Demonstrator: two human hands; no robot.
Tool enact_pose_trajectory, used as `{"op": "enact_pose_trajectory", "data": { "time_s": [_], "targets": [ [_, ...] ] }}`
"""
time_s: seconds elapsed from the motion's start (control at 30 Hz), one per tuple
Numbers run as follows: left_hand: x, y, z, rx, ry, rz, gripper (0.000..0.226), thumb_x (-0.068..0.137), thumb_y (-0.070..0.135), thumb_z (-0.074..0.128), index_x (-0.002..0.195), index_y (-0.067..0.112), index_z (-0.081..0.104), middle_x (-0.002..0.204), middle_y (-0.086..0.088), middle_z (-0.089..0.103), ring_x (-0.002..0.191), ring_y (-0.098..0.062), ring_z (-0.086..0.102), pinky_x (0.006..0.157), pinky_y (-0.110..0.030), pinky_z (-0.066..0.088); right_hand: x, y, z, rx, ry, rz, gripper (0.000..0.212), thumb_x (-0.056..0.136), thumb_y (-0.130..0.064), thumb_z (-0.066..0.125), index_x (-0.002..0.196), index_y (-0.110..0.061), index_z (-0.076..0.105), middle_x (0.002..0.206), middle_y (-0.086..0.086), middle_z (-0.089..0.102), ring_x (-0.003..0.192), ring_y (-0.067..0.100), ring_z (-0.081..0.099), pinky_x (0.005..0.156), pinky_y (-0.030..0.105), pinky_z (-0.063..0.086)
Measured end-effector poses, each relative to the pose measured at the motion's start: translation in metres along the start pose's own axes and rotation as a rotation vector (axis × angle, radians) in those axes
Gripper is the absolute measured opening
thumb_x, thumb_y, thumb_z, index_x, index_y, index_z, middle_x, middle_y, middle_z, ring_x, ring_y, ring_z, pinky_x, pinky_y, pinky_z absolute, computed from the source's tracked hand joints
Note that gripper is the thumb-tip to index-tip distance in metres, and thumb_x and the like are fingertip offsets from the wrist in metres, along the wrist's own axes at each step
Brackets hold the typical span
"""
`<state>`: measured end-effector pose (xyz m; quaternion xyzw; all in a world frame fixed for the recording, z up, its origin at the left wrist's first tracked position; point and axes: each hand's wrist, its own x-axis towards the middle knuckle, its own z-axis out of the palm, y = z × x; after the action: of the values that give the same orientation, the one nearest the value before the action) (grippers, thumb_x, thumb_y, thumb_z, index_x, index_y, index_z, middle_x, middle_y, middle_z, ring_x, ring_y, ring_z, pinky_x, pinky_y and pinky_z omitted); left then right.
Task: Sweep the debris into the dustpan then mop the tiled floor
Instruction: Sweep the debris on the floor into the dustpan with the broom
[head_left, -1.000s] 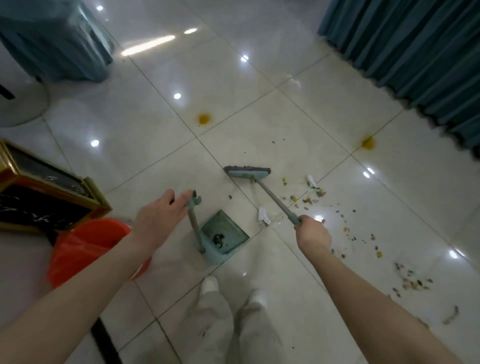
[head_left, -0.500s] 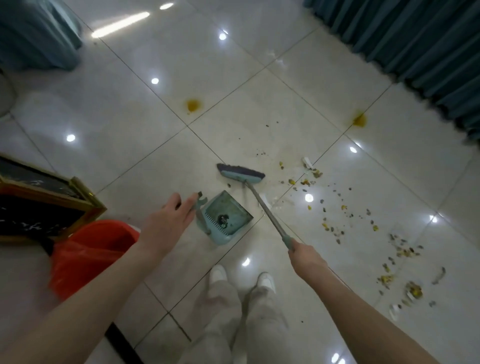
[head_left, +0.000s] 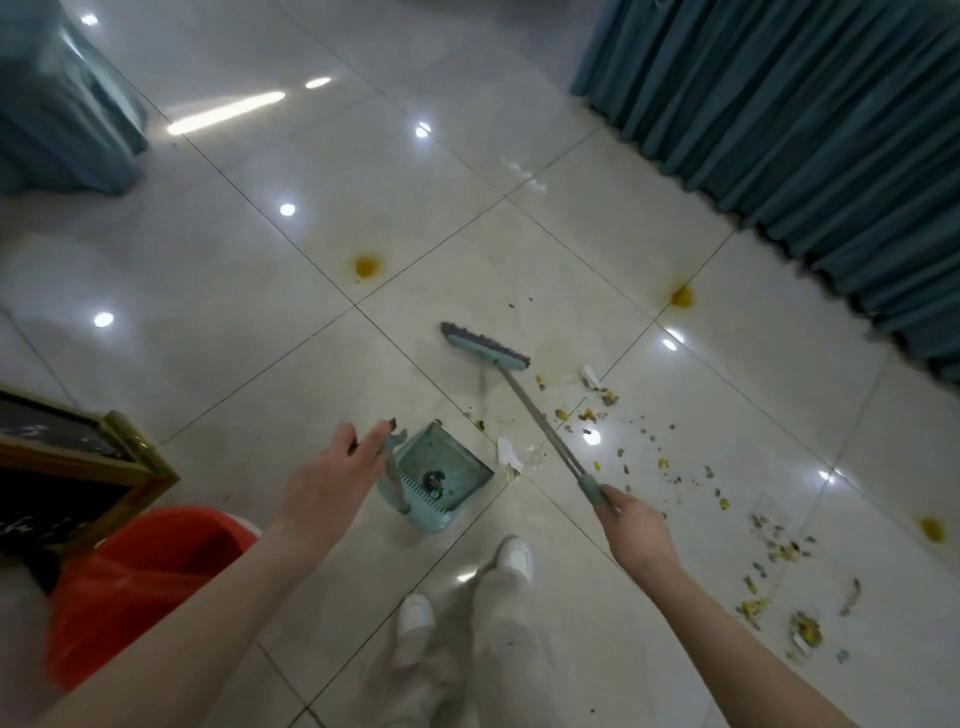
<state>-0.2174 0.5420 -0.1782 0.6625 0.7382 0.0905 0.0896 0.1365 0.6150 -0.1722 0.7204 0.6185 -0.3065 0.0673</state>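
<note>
Right now my right hand (head_left: 631, 530) is wrapped around the broom (head_left: 535, 415) at the teal sleeve near the top of its thin shaft, with the fingers curled fully round it. The shaft slants away from me and to the left. The brush head lies on the tiled floor (head_left: 234, 312) beyond the dustpan (head_left: 447, 462), apart from it.

My left hand (head_left: 332, 478) is at the dustpan's upright handle. The fingers are stretched nearly straight and their tips rest against its upper end (whether the thumb closes on it from the other side I cannot tell). The dustpan sits on the floor just ahead of my white shoes (head_left: 514, 553), its mouth turned to the right and away from me. A small dark clump lies inside it near the comb teeth at the back wall.

Most of the debris (head_left: 670, 462) lies outside the pan. Yellow and dark crumbs are strewn across the tiles to the right of the broom shaft, trailing toward a thicker patch beside my right forearm. A white paper scrap (head_left: 508, 456) lies between the pan's mouth and the shaft, and another lies farther off near the brush head.

Yellow stains (head_left: 368, 266) mark the tiles. A teal curtain (head_left: 805, 156) hangs along the right. To my left, an orange-red bucket (head_left: 140, 582) stands beside a gold-framed panel (head_left: 104, 460).
</note>
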Motion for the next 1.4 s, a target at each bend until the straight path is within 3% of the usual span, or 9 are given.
{"op": "enact_pose_trajectory", "data": {
  "time_s": [0.23,0.4,0.53,0.6,0.7,0.8,1.03,1.27,1.4],
  "targets": [
    [0.063,0.031,-0.012,0.024,0.018,-0.011,0.03,0.095,0.029,0.054,0.12,0.022,0.038,0.076,-0.009,0.049,0.037,-0.024,0.04,0.031,-0.033,0.045,0.11,-0.044,-0.047,0.085,0.058,0.04,0.04,0.101,-0.039,0.04,0.131,-0.019,0.058,0.084,0.005,0.062,0.063,0.021,0.055,0.05,0.024,0.039],
    [0.131,0.052,0.004,0.031,-0.013,-0.048,0.045,0.088,0.019,0.068,0.123,0.023,0.04,0.081,-0.008,0.051,0.039,-0.024,0.046,0.033,-0.032,0.046,0.197,-0.059,-0.086,0.127,0.04,0.095,0.039,0.102,-0.036,0.039,0.129,-0.017,0.059,0.1,0.016,0.065,0.077,0.03,0.06,0.069,0.037,0.054],
    [0.186,0.058,0.016,0.078,-0.02,0.007,0.05,0.083,0.015,0.073,0.123,0.022,0.044,0.083,-0.002,0.039,0.038,-0.021,0.038,0.029,-0.029,0.04,0.267,-0.06,-0.109,0.128,0.024,0.11,0.034,0.102,-0.028,0.04,0.124,-0.014,0.061,0.095,0.014,0.064,0.069,0.028,0.056,0.055,0.027,0.047],
    [0.211,0.058,0.018,0.077,0.014,0.0,0.036,0.091,0.023,0.064,0.122,0.021,0.047,0.081,-0.001,0.038,0.038,-0.019,0.032,0.029,-0.025,0.032,0.297,-0.06,-0.113,0.086,0.027,0.102,0.033,0.101,-0.024,0.04,0.122,-0.01,0.062,0.09,0.011,0.06,0.064,0.023,0.053,0.047,0.023,0.039],
    [0.236,0.055,0.018,0.088,0.017,0.001,0.031,0.097,0.038,0.042,0.121,0.02,0.049,0.082,0.001,0.039,0.041,-0.014,0.027,0.036,-0.016,0.013,0.333,-0.062,-0.11,0.03,0.011,0.101,0.033,0.101,-0.021,0.039,0.123,-0.009,0.06,0.097,0.013,0.062,0.072,0.025,0.055,0.059,0.028,0.044],
    [0.248,0.056,0.017,0.05,-0.001,-0.023,0.036,0.095,0.042,0.034,0.123,0.022,0.048,0.083,0.002,0.042,0.04,-0.016,0.034,0.035,-0.017,0.019,0.356,-0.067,-0.097,0.029,-0.059,0.121,0.032,0.1,-0.019,0.04,0.121,-0.004,0.059,0.099,0.015,0.062,0.078,0.029,0.056,0.067,0.033,0.05],
    [0.224,0.061,0.008,0.033,-0.019,0.031,0.037,0.095,0.04,0.037,0.122,0.018,0.049,0.081,-0.003,0.043,0.038,-0.015,0.027,0.037,-0.018,0.018,0.311,-0.047,-0.069,-0.088,-0.141,0.062,0.033,0.094,-0.004,0.036,0.12,-0.005,0.056,0.071,0.003,0.048,0.064,0.021,0.053,0.056,0.029,0.046],
    [0.164,0.062,-0.018,0.028,0.021,0.103,0.032,0.093,0.033,0.044,0.118,0.014,0.052,0.076,-0.005,0.045,0.041,-0.004,0.012,0.041,-0.011,0.007,0.203,-0.001,-0.065,-0.24,-0.229,0.009,0.03,0.098,-0.016,0.039,0.122,-0.011,0.057,0.086,0.007,0.058,0.074,0.024,0.058,0.064,0.031,0.049],
    [0.118,0.043,-0.033,0.019,0.003,0.089,0.046,0.101,0.045,0.023,0.119,0.014,0.053,0.077,-0.006,0.047,0.039,-0.014,0.024,0.034,-0.018,0.025,0.142,0.017,-0.061,-0.315,-0.277,-0.009,0.03,0.1,-0.02,0.038,0.125,-0.02,0.053,0.092,0.007,0.062,0.076,0.023,0.059,0.064,0.03,0.051]
  ]
}}
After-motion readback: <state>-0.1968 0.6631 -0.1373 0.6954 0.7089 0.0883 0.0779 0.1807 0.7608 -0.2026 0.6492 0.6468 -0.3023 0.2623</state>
